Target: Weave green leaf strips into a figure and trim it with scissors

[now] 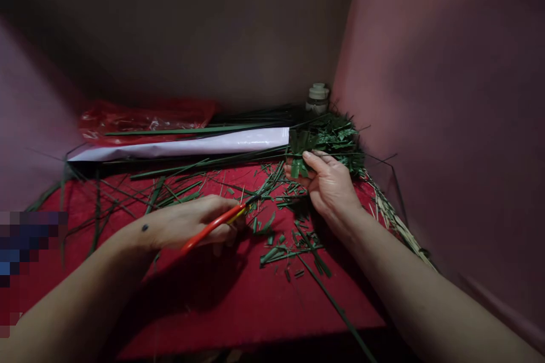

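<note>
My left hand (202,212) is closed around a pair of scissors (209,229) with orange-red and yellow handles. Their dark blades point up and to the right, toward my other hand. Between the thumb and fingers of my right hand (334,181) is a small woven piece of green leaf strips (301,165), its ends fanning out at top and bottom. A gap separates the scissors from this leaf piece. Cut leaf scraps (276,253) lie scattered below the hands. Some fingers of each hand are hidden.
The work surface is a red-covered table (272,312). Long green leaf strips (170,195) lie at the left, behind them a rolled white sheet (238,140) and a red plastic bag (140,122). At the back right are a leafy green pile (340,133) and a lidded jar (317,97), near the pink wall (443,96).
</note>
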`<state>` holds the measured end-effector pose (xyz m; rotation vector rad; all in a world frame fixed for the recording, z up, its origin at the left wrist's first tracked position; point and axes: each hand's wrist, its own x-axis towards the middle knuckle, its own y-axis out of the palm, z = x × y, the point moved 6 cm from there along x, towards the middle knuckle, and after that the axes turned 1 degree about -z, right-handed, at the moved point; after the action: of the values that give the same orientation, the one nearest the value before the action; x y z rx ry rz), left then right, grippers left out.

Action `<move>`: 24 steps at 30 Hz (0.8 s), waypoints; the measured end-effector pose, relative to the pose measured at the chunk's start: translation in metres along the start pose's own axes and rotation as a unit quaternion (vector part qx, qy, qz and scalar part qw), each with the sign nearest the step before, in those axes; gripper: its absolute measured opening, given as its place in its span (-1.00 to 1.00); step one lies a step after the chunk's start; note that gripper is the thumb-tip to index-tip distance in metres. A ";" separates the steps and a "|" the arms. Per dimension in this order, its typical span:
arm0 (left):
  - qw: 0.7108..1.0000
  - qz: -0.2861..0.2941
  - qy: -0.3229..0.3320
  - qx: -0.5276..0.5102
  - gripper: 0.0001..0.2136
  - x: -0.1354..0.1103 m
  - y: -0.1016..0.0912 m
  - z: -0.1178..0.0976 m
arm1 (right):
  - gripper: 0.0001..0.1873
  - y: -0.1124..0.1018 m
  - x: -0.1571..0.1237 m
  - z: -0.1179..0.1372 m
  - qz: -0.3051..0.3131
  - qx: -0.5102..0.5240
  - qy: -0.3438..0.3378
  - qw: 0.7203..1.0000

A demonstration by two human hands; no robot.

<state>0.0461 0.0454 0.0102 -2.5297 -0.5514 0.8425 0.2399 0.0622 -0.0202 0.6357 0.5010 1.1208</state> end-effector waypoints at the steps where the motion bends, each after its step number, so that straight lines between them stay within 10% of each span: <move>1: 1.000 -0.002 -0.008 0.012 -0.87 0.001 0.001 0.000 | -0.80 0.000 0.000 -0.001 0.000 0.001 -0.001 1.000; 24: 0.999 -0.022 -0.037 0.000 -0.81 0.011 0.008 0.005 | -0.86 0.007 -0.010 -0.008 0.025 -0.012 0.036 0.999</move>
<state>0.0528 0.0459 -0.0027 -2.4860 -0.6282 0.9228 0.2261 0.0572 -0.0208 0.5920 0.5345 1.1991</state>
